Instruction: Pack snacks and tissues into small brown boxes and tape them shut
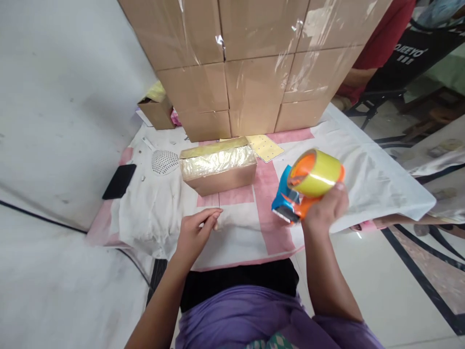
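Gripping the tape dispenser (290,201) by its handle, the right hand (325,208) is closed firmly around the orange-and-blue body, with the yellow tape roll (315,173) sitting above the fingers and the toothed blade end pointing down and to the left, toward the other hand. The left hand (194,232) lies loosely open, fingers together and slightly curled, its tips resting on the white-and-pink cloth (152,218) that covers the floor; it holds nothing.

The plainest risk, as I judge it, is that serrated edge: it hangs just to the right of the left hand's fingers, so a careless sweep across could nick them. The dispenser is also raised clear of the cloth, so a slack grip would drop it. Whether a free tape end is showing I cannot tell; if it has stuck back onto the roll, picking it loose would bring fingers close to the blade.

Just beyond the left hand lies a small cardboard box (220,167) with a shiny film-covered top, set apart from both hands. It looks light, and could slide if tape were pulled across it without a steadying hand. Further off stands a tall stack of cartons (254,63) bound in clear wrap, and off to the left a black flat object (119,181) lies at the cloth's edge.
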Action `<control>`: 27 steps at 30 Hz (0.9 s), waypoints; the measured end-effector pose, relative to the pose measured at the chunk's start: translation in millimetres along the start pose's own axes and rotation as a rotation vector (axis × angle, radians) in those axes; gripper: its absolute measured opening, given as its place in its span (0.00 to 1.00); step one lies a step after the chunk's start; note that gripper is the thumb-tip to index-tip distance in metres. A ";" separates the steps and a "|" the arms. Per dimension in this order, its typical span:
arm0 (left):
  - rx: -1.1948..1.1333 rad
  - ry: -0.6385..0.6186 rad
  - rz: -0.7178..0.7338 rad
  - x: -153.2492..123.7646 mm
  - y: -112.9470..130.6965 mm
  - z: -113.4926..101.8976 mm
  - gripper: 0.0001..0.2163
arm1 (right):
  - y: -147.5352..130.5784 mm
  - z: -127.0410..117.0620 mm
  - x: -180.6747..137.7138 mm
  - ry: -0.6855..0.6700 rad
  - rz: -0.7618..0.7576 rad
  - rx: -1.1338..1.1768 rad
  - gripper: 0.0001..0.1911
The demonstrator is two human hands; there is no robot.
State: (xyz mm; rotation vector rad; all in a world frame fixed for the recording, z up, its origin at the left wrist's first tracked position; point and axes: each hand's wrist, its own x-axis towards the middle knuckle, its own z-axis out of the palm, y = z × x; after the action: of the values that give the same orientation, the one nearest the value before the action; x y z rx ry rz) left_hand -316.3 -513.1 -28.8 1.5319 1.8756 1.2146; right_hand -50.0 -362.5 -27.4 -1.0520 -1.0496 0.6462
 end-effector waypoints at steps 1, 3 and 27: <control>-0.078 0.024 -0.026 2.7 3.5 -1.4 0.13 | 5.0 11.6 12.5 -0.033 -0.003 0.029 0.24; -0.232 0.038 -0.087 10.8 9.2 0.7 0.14 | 19.8 36.9 35.7 -0.237 0.038 0.080 0.24; -0.232 -0.154 -0.060 25.7 19.5 -4.4 0.23 | -74.6 93.1 -28.4 -1.186 -0.666 -0.269 0.09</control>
State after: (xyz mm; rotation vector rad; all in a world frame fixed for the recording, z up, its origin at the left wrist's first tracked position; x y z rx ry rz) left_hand -316.5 -490.5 -5.3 1.3926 1.6102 1.2039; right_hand -149.9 -380.4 41.4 -0.3841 -2.4317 0.5553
